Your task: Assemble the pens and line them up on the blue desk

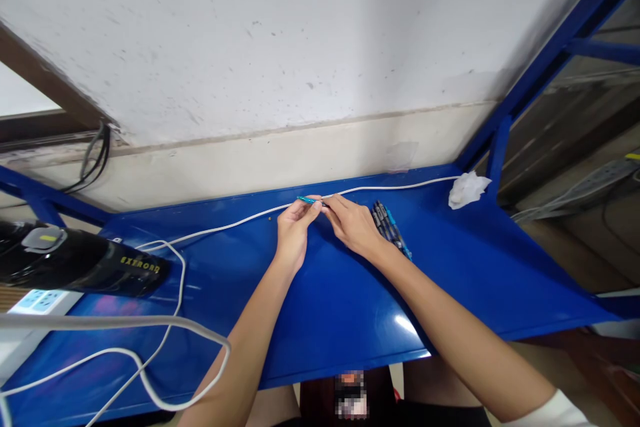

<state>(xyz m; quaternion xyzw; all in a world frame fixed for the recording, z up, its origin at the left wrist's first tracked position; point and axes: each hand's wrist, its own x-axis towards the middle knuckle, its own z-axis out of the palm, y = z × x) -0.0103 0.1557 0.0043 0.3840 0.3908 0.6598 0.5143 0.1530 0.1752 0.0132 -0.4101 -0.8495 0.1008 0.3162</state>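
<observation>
Near the back of the blue table, my left hand (297,223) pinches a pen (306,200) with a teal end between thumb and fingers. My right hand (350,219) closes around the pen's dark other end, partly hidden by its fingers. Both hands meet over the tabletop with the pen lying roughly level between them. Just right of my right hand lies a group of pens (390,227), side by side, several dark and some with teal parts.
A blue metal table (340,320) stands against the wall. On the left are a black bottle (100,260), a white power strip (40,307) and looped white cable (183,280). Crumpled white tissue (467,190) lies at the back right. Blue frame posts (500,140) rise at the sides.
</observation>
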